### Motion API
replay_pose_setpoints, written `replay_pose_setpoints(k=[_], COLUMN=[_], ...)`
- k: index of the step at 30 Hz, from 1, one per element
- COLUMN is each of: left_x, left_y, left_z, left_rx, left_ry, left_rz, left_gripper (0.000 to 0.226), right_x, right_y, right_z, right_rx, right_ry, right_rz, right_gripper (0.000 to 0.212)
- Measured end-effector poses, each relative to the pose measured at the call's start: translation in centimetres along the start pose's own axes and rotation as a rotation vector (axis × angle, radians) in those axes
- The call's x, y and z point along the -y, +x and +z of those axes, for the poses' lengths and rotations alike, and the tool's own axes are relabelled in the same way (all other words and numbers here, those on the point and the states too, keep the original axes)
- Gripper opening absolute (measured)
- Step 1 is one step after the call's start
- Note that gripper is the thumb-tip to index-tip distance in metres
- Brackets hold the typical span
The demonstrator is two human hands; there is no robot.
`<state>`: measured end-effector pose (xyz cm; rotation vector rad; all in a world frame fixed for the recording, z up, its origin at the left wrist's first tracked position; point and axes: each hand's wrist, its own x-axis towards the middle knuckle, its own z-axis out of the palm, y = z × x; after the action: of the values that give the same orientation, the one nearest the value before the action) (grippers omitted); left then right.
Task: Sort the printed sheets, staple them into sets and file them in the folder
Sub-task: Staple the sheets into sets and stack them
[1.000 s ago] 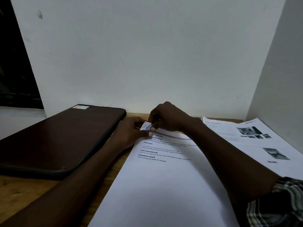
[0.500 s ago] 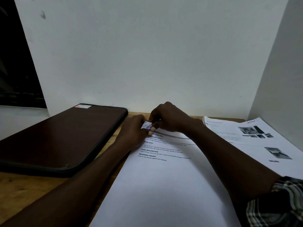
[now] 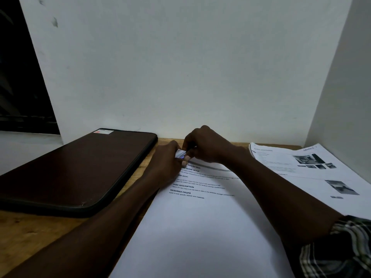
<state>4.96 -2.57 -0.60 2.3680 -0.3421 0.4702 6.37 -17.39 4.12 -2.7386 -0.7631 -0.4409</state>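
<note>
At the left of the frame the dark folder [image 3: 76,169] lies shut on the table [image 3: 30,233]. Just right of it my left hand [image 3: 166,160] curls its fingers round a small white and blue thing, the stapler [image 3: 180,154] as I judge, at the top left corner of the sheets [image 3: 200,227] in the middle. My right hand [image 3: 208,146] curls over it from the other side and pinches it too. The sheets are light, limp and apt to slide, so that corner is where to hold them. A second stack [image 3: 313,169] lies at the right, cut off by the frame edge. My hands hide the corner, so I cannot tell whether a staple is in.
</note>
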Motion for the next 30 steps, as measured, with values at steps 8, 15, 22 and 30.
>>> replay_pose_setpoints(k=[8,15,22,30], left_x=[-0.6,-0.3,1.1,1.9], left_y=[-0.3,-0.2,0.3,0.8], left_z=[-0.4,-0.2,-0.4,-1.6], left_rx=[-0.005,-0.040,0.092,0.208], left_ry=[0.017,-0.028,-0.102,-0.210], left_rz=[0.006,0.001,0.017,-0.045], left_gripper=[0.016,0.035,0.022,0.032], right_x=[0.3,0.1,-0.6,-2.7], right_y=[-0.2,0.0,0.4,0.3], right_z=[-0.3,-0.1,0.1,-1.6], right_rx=[-0.011,-0.033,0.073,0.307], right_ry=[-0.005,-0.021,-0.023,0.133], right_rz=[-0.025,-0.028,0.012,0.128], right_gripper=[0.019,0.018,0.023,0.031])
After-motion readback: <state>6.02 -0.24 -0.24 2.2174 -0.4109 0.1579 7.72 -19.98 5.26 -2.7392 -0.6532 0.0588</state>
